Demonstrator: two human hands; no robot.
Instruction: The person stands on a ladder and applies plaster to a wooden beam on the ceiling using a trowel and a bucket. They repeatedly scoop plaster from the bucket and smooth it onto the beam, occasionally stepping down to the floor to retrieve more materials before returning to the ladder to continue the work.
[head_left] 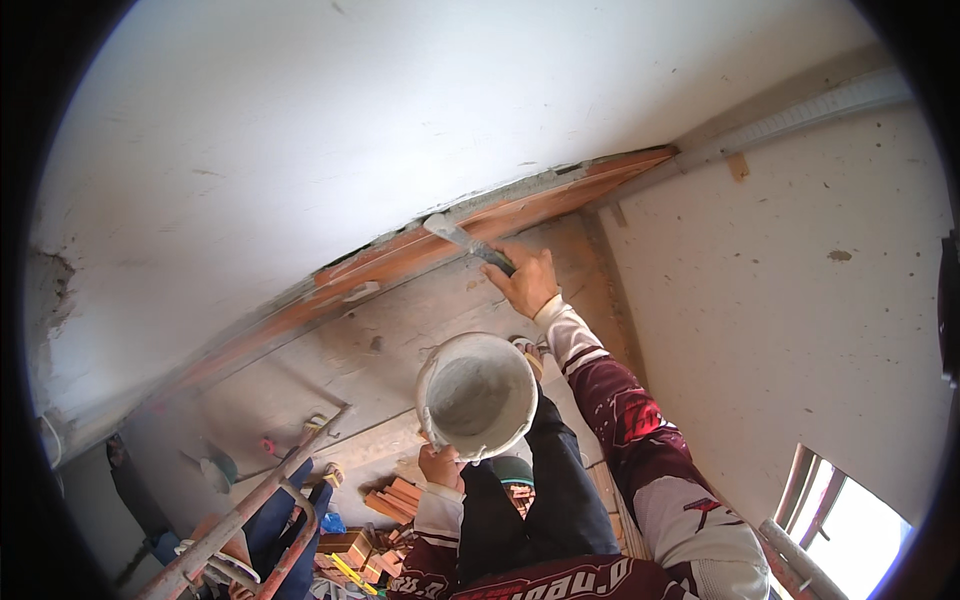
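The right hand [528, 282] is closed around the handle of a flat-bladed scraper [458, 236]; the blade is pointed up and to the left, presumably so that its tip can be brought to the narrow joint; contact between tip and joint cannot be confirmed. The left hand [441, 467] is closed at the near edge of a grey bucket [427, 400]; whether rim or handle is gripped cannot be told. The bucket is held below the scraper, its mouth turned upward toward the wearer, apparently to keep it within reach of the blade; its inside is coated grey.

Above the right hand, a red-orange brick strip [560, 195] is set along the lower edge of a white surface [300, 120]; a dark, uneven gap is left between them. To the right, a spotted wall [770, 270] is met; at lower left, a pipe frame [230, 530] is positioned near loose bricks [395, 500].
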